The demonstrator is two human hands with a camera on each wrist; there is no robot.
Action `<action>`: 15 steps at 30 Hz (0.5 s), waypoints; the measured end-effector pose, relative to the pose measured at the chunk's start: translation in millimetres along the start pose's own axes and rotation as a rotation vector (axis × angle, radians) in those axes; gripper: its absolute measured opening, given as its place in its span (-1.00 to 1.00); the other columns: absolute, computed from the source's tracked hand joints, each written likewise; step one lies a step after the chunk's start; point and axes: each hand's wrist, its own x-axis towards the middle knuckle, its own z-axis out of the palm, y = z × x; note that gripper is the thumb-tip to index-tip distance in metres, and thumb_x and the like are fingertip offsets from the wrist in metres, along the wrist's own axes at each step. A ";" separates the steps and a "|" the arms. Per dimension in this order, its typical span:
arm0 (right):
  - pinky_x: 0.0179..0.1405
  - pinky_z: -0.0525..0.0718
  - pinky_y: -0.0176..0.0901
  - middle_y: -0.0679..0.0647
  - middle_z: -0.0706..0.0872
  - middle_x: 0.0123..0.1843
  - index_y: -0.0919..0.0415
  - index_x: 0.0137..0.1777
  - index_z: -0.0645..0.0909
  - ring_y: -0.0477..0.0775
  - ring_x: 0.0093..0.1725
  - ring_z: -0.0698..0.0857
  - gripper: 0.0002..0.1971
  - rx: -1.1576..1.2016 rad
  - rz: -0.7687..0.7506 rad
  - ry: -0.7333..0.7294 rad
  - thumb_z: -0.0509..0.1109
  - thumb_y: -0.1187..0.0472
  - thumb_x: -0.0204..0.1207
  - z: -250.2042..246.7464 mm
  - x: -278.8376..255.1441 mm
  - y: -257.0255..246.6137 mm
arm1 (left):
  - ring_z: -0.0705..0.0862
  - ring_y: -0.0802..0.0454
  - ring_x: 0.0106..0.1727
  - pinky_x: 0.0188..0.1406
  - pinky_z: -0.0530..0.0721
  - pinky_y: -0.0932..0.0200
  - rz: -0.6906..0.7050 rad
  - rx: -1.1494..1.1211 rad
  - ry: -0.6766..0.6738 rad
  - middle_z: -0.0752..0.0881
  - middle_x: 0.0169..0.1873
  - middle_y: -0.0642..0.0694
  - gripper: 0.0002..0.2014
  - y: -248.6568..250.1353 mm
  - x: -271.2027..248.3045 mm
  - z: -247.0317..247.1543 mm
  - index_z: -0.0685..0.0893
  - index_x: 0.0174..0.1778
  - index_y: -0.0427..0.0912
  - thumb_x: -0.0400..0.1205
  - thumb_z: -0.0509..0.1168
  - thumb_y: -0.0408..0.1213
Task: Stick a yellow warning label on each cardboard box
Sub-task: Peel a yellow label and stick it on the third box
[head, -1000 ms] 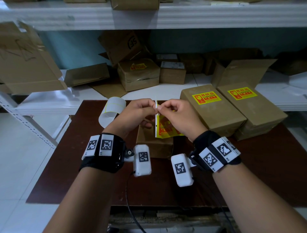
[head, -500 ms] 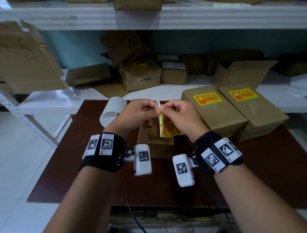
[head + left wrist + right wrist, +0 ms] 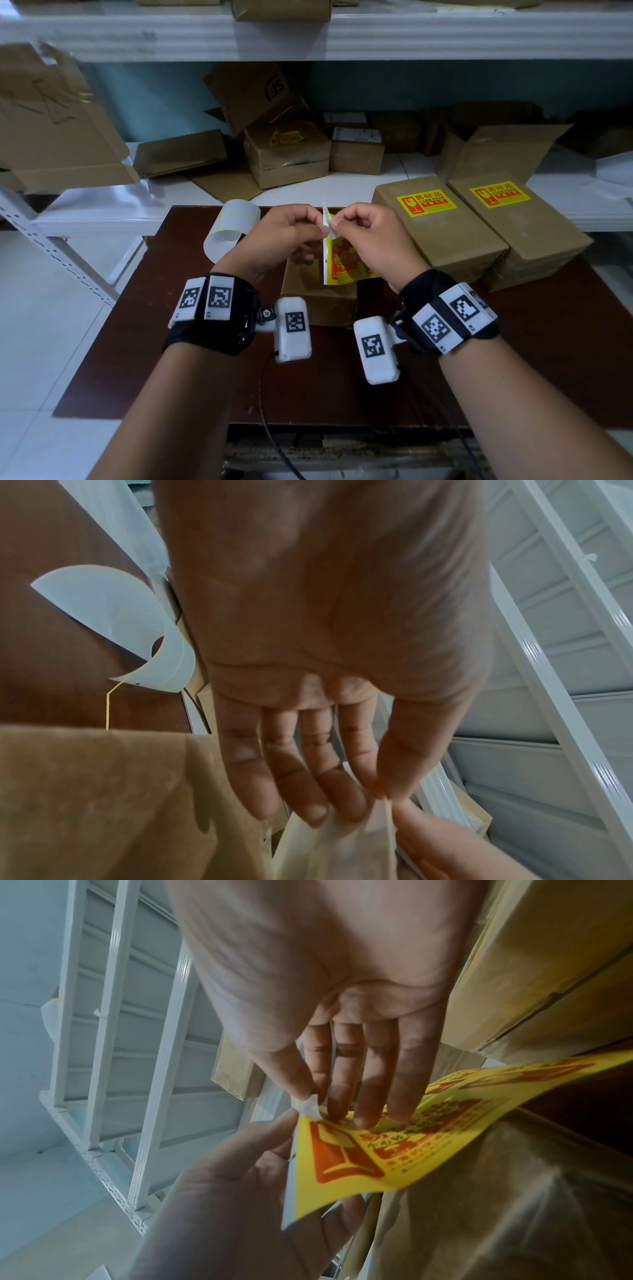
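Note:
Both hands hold a yellow warning label on its white backing above a small cardboard box on the brown table. My left hand pinches the white backing at its top corner. My right hand pinches the label's upper corner, which is lifted off the backing. The label hangs down, printed red on yellow. Two larger boxes at the right each carry a yellow label.
A curled strip of white backing paper lies at the table's back left. Shelves behind hold several cardboard boxes, one with a label, and an open box. A white shelf post slants at the left.
The pinched corner has parted slightly from the backing and the hands have risen a little. Nothing else has moved.

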 end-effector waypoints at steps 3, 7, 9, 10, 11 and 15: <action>0.00 0.70 -0.13 -0.02 0.83 -0.19 0.13 -0.16 0.81 -0.02 -0.07 0.78 -0.87 -0.007 0.007 0.005 0.45 0.21 0.59 -1.0 -1.2 -2.5 | 0.69 0.02 -0.23 -0.25 0.68 0.10 -0.008 -0.032 0.000 0.71 -0.28 -0.11 -0.96 1.5 -1.1 0.2 0.72 -0.24 -0.08 0.52 0.39 -0.27; -0.04 0.67 -0.18 -0.02 0.82 -0.15 0.10 -0.15 0.81 -0.04 -0.05 0.77 -0.87 -0.034 0.009 -0.010 0.45 0.20 0.58 0.1 -1.6 -4.1 | 0.71 0.07 -0.26 -0.20 0.71 0.05 -0.027 -0.034 0.034 0.71 -0.35 -0.01 -0.88 3.8 -0.3 2.9 0.74 -0.19 -0.09 0.64 0.38 -0.19; -0.09 0.65 -0.21 -0.02 0.82 -0.16 0.10 -0.14 0.81 -0.03 -0.06 0.77 -0.89 -0.033 0.010 -0.019 0.46 0.18 0.57 0.4 -2.6 -4.7 | 0.69 0.12 -0.31 -0.22 0.70 0.06 -0.032 -0.002 0.059 0.70 -0.41 0.03 -0.86 3.5 1.1 4.2 0.72 -0.18 -0.14 0.69 0.34 -0.26; -0.12 0.61 -0.24 -0.02 0.82 -0.16 0.10 -0.14 0.81 -0.04 -0.07 0.76 -0.88 -0.038 0.009 -0.020 0.46 0.17 0.58 0.5 -2.9 -4.6 | 0.69 0.13 -0.33 -0.24 0.70 0.08 -0.035 0.005 0.065 0.70 -0.42 0.02 -0.86 3.3 1.3 4.2 0.71 -0.17 -0.16 0.70 0.33 -0.28; -0.14 0.59 -0.26 -0.02 0.82 -0.16 0.11 -0.15 0.81 -0.06 -0.08 0.76 -0.88 -0.044 0.006 -0.018 0.46 0.16 0.58 0.6 -3.0 -4.5 | 0.68 0.12 -0.33 -0.26 0.69 0.10 -0.038 0.006 0.068 0.70 -0.40 -0.01 -0.86 3.1 1.6 3.9 0.70 -0.17 -0.18 0.70 0.33 -0.30; -0.06 0.77 -0.08 0.01 0.82 -0.15 0.11 -0.12 0.81 0.01 -0.07 0.80 -0.87 -0.026 0.018 -0.004 0.45 0.16 0.60 1.1 -1.7 -3.3 | 0.69 0.04 -0.28 -0.27 0.68 0.12 -0.037 0.011 0.063 0.67 -0.27 -0.19 -0.86 2.3 1.9 1.4 0.69 -0.18 -0.18 0.70 0.32 -0.33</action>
